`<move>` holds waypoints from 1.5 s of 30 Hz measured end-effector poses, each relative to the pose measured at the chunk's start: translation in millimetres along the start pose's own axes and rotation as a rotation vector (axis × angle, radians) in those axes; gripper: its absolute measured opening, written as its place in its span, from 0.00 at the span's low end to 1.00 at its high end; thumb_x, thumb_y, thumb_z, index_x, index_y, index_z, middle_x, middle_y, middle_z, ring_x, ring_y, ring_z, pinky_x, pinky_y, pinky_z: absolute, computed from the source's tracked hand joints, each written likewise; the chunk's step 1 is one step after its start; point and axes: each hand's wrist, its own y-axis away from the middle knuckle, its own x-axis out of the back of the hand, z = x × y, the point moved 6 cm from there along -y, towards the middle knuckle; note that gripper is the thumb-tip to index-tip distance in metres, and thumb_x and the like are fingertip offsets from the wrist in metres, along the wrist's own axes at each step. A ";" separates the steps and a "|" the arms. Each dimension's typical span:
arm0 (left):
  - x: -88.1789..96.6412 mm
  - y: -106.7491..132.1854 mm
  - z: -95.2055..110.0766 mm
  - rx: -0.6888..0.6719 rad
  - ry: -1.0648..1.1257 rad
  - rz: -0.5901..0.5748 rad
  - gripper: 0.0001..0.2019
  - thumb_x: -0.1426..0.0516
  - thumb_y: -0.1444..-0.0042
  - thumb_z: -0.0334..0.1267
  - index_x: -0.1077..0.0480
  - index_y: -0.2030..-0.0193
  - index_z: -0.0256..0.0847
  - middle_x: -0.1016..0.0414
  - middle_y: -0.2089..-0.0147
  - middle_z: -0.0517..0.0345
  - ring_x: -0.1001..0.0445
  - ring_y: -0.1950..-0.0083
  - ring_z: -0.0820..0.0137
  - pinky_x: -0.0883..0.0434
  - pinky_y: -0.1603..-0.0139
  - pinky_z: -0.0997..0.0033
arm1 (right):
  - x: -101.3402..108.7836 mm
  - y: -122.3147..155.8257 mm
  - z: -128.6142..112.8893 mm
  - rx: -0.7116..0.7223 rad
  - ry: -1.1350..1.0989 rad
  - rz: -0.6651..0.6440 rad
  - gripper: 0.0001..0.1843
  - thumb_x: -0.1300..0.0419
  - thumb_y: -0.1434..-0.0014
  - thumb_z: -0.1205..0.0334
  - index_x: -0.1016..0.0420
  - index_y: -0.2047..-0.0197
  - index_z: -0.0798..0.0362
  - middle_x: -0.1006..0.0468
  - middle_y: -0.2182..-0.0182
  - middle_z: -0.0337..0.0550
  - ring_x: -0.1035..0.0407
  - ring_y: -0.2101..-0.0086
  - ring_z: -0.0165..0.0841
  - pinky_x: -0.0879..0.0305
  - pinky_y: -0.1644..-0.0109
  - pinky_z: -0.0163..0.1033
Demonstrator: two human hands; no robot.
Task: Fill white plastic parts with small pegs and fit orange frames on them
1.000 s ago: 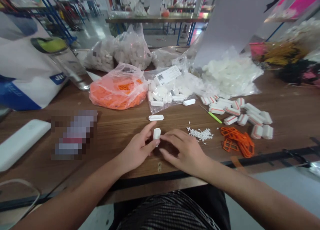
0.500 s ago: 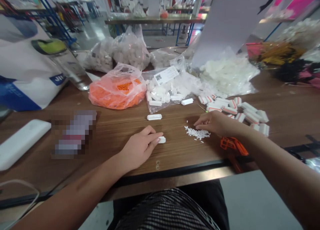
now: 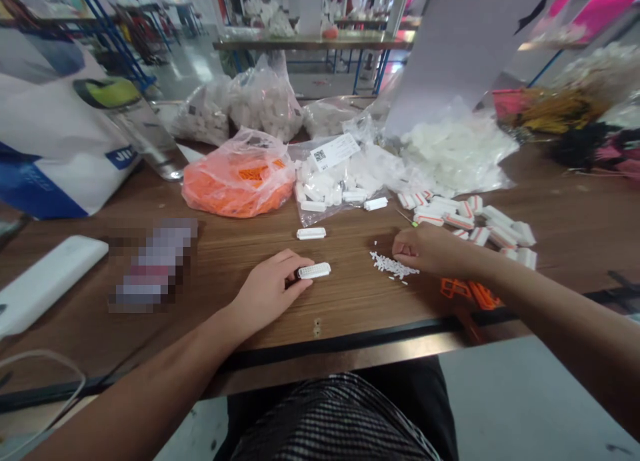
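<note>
Shifted since the earlier frame to bare more of the white connector (image 3: 317, 271), pinched by its left end in the left hand (image 3: 273, 287), over the table (image 3: 360, 311). Best to keep that grip steady, leaving the holes uncovered. Curled narrow at the white pellets (image 3: 391, 266) with the right hand (image 3: 417, 251); cannot tell whether holding any. Pick lightly, avoiding scatter toward the orange frames (image 3: 455, 287).

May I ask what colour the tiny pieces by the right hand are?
The tiny pieces are white; see the head view.
</note>
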 end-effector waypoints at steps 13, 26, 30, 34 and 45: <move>-6.3 3.5 1.9 0.071 0.052 0.053 0.08 0.40 0.45 0.36 0.27 0.58 0.42 0.31 0.68 0.61 0.33 0.68 0.70 0.35 0.65 0.70 | 0.2 -19.4 -104.9 0.085 -0.703 0.172 0.09 0.43 0.41 0.57 0.27 0.69 0.51 0.27 0.78 0.35 0.35 0.76 0.28 0.39 0.69 0.36; -10.8 2.0 -5.9 0.168 0.078 0.077 0.07 0.36 0.50 0.38 0.27 0.65 0.42 0.33 0.76 0.66 0.35 0.74 0.73 0.41 0.70 0.72 | -15.3 -35.2 -123.0 0.151 -0.562 0.229 0.08 0.43 0.41 0.60 0.26 0.70 0.50 0.31 0.81 0.32 0.39 0.77 0.27 0.43 0.59 0.43; -9.9 1.5 -4.4 0.170 0.076 0.078 0.06 0.36 0.50 0.37 0.27 0.65 0.42 0.33 0.76 0.66 0.35 0.74 0.74 0.41 0.71 0.73 | -15.5 -33.8 -124.9 0.180 -0.530 0.265 0.08 0.43 0.41 0.61 0.25 0.70 0.50 0.31 0.81 0.32 0.39 0.77 0.27 0.44 0.59 0.42; -8.9 1.1 -3.7 0.178 0.062 0.075 0.06 0.36 0.50 0.36 0.27 0.66 0.41 0.35 0.77 0.67 0.37 0.76 0.74 0.42 0.72 0.73 | -14.3 -32.1 -127.8 0.223 -0.471 0.316 0.07 0.42 0.41 0.62 0.25 0.69 0.51 0.32 0.80 0.32 0.39 0.77 0.27 0.46 0.59 0.41; -9.1 1.5 -3.9 0.176 0.070 0.090 0.05 0.36 0.50 0.37 0.26 0.66 0.41 0.32 0.76 0.66 0.37 0.75 0.74 0.41 0.71 0.73 | -8.2 -28.4 -134.6 0.330 -0.329 0.349 0.08 0.44 0.39 0.65 0.25 0.67 0.53 0.28 0.77 0.35 0.37 0.75 0.27 0.49 0.59 0.40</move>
